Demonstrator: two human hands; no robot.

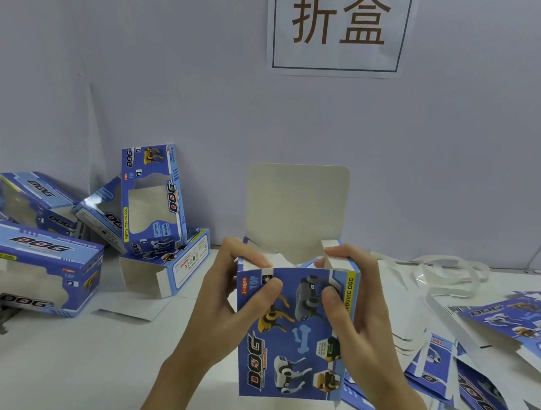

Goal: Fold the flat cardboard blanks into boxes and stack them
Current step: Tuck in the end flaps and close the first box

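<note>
Box (294, 333) stands upright between both hands above the desk (72, 367), long axis vertical, lid flap (296, 207) raised at the far side. Left hand (232, 299) and right hand (351, 308) grip its top corners, fingertips folding the side flaps inward.

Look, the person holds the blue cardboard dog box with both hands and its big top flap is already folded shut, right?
Not quite. Both the left hand and right hand do hold the blue cardboard dog box, but the head view shows its big white top flap standing up, open.
</note>
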